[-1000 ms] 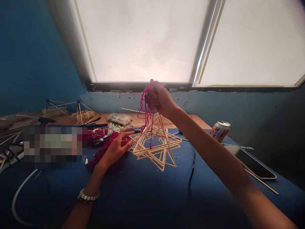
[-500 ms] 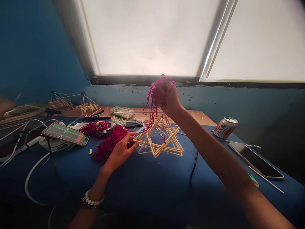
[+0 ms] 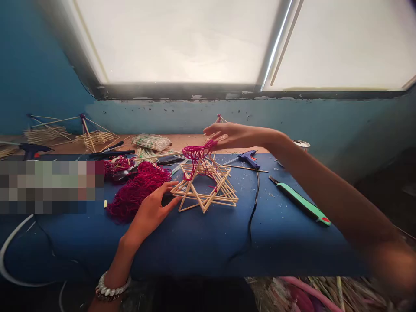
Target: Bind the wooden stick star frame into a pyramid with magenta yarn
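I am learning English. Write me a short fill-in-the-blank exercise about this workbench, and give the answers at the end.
The white beaded bracelet is on the ____ wrist.
The right hand, open over the wooden stick frame, holds ____.
The green utility knife lies to the ____ of the frame.
A heap of ____ yarn lies beside the left hand.

Missing words: left; nothing; right; magenta.

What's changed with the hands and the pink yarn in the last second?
The right hand let go of the magenta yarn, which dropped onto the top of the wooden stick frame, and the hand now hovers open beyond it. The left hand stayed beside the frame.
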{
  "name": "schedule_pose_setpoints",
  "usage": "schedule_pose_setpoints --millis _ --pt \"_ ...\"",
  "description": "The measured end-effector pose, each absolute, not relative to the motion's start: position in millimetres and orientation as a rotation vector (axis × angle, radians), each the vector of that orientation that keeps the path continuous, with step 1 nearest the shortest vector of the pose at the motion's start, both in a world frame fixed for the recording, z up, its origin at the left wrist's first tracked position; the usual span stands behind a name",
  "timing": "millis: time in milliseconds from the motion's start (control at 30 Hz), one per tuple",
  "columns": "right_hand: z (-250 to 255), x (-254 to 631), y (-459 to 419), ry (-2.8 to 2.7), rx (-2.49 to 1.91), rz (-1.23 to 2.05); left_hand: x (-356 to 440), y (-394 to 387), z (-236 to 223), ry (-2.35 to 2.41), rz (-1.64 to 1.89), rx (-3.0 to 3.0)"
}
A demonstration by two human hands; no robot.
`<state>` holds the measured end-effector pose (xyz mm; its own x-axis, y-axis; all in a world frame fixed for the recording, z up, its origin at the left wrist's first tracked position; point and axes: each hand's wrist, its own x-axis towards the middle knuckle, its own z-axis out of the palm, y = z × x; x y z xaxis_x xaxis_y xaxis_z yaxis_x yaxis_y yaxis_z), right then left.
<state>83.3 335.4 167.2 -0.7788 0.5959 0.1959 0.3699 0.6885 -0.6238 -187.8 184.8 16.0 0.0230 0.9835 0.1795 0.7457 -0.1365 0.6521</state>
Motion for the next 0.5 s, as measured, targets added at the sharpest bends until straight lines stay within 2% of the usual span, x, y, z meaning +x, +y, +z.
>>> schedule_pose_setpoints --millis 67,167,333,500 --pt "157 114 321 -2.413 -0.847 0.586 -189 187 16 1.745 0.849 1.931" --pt "118 137 281 -2.167 -1.099 0.420 -191 189 16 1.720 0.857 1.947" --pt "52 129 225 -2.274 -1.375 0.587 -190 189 16 1.732 0.868 1.953" --pt "36 118 218 -2.206 -1.275 0.644 -188 187 19 1.770 0.946 1.912"
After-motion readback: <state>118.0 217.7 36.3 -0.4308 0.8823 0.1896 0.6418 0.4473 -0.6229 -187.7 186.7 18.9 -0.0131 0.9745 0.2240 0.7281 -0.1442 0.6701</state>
